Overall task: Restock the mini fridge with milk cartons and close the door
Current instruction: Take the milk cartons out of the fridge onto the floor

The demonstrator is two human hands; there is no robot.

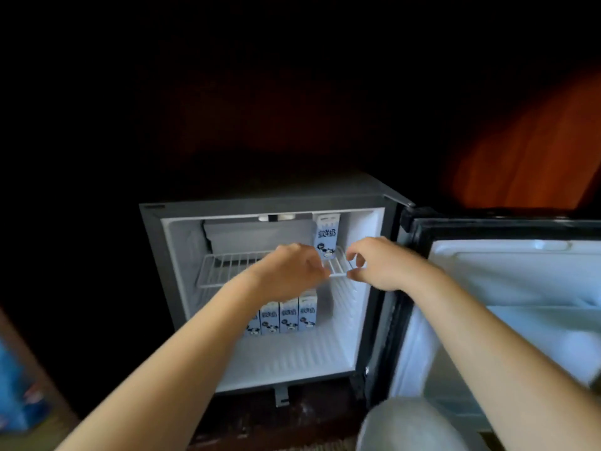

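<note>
The mini fridge [155, 245] stands open, its door [507, 281] swung out to the right. One blue-and-white milk carton [327, 237] stands upright on the right end of the wire shelf [227, 265]. Several more cartons [288, 317] stand in a row on the fridge floor, partly hidden by my left forearm. My left hand [289, 268] is curled over the shelf's front bar just left of the upper carton. My right hand [379, 262] pinches the same bar just right of it, fingers curled.
The surroundings are dark. A reddish wooden surface [536, 151] shows at the upper right. A blurred blue object [16, 385] sits at the far left edge. A pale rounded object [409, 424] lies low in front of the open door.
</note>
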